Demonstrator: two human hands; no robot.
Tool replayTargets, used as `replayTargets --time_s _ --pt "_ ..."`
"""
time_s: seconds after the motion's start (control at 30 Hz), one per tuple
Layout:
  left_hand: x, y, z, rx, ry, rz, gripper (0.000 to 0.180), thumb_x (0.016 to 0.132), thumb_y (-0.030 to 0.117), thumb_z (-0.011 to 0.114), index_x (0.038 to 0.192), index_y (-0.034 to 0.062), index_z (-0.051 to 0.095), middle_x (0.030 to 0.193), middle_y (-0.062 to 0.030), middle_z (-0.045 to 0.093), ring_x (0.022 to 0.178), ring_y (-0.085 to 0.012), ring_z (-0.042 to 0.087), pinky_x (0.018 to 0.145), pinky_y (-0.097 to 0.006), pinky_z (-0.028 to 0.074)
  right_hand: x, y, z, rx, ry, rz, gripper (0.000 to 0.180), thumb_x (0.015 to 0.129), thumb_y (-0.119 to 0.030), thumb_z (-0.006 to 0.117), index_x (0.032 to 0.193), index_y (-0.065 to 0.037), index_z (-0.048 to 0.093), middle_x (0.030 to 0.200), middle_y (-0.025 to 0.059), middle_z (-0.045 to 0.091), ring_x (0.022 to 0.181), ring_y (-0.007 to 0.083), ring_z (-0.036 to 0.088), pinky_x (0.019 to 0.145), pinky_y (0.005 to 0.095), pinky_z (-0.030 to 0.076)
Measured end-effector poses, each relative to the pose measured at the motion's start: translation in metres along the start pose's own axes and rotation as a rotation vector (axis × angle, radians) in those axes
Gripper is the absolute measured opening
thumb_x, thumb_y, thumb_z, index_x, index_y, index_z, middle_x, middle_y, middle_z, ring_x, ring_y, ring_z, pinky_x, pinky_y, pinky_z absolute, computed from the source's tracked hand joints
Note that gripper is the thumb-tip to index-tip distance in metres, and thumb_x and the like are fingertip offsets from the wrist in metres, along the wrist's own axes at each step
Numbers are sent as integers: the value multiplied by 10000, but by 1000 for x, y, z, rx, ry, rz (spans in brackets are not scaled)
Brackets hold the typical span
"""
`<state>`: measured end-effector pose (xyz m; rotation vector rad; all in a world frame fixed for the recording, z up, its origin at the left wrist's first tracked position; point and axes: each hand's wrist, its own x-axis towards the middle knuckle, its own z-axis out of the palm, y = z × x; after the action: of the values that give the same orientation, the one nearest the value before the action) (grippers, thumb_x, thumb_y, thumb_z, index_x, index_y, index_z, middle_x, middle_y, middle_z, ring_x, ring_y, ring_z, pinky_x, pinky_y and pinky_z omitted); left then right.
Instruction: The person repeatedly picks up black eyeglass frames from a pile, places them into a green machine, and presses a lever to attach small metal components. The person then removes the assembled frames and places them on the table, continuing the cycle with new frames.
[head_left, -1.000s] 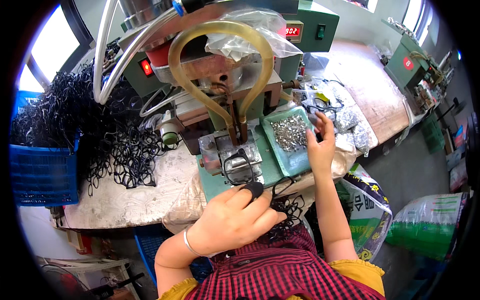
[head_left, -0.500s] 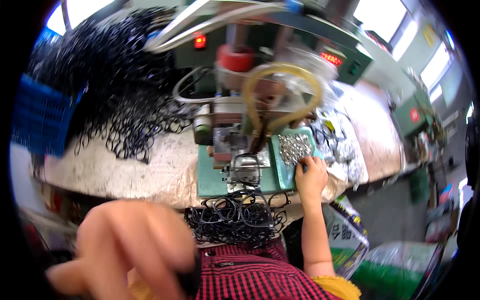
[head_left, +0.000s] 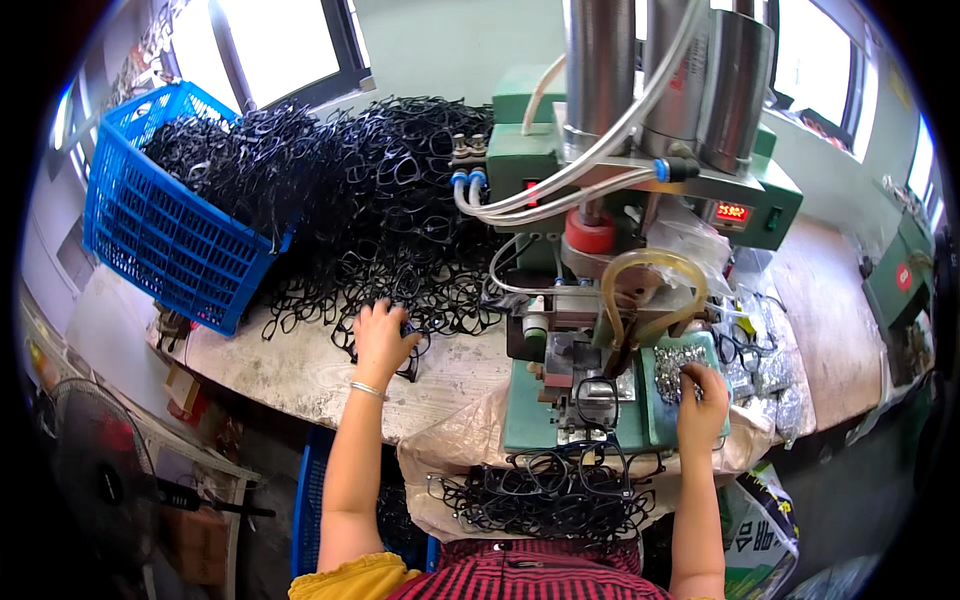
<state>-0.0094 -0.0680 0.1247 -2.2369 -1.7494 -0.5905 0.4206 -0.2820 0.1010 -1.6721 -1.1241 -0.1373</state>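
Above the near edge of a heap of black eyeglass frames [head_left: 400, 240], my left hand [head_left: 382, 342] reaches out with its fingers apart. One loose frame [head_left: 412, 365] lies right beside its thumb. My right hand [head_left: 704, 400] dips into a green tray [head_left: 665, 425] of small shiny metal parts [head_left: 675, 368]. Its fingers are pinched together, and whatever is between them is hidden. Between my hands stands a green press machine [head_left: 530, 415], with a dark eyeglass frame [head_left: 597, 400] at its metal fixture.
A blue plastic crate [head_left: 180, 240] full of frames tilts at the far left. More frames [head_left: 550, 495] are piled in front of me below the machine. Clear plastic bags [head_left: 770, 350] lie right of the tray. A fan [head_left: 95, 470] stands at the lower left.
My left hand has gone from close before me, at the lower left, out to the frame heap. My right hand stays at the metal parts. The whole view has shifted.
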Motion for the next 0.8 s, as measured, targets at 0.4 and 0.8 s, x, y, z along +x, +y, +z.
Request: replayTargets --time_s 0.4,0.8 --pt "-57 49 10 -189 -9 50 165 829 245 780 868 85 797 1288 -209 670 839 -367 627 778 -437 526 -23 -36 -47 146 -70 78 147 795 26 716 939 4 729 930 113 720 917 252 679 851 346 507" --pt "-70 90 -17 -1729 310 -344 227 1083 239 529 944 61 541 972 -145 737 904 -231 715 789 -351 600 -1 -95 31 747 -122 244 376 807 11 727 1150 11 572 865 48 661 872 134 631 844 271 490"
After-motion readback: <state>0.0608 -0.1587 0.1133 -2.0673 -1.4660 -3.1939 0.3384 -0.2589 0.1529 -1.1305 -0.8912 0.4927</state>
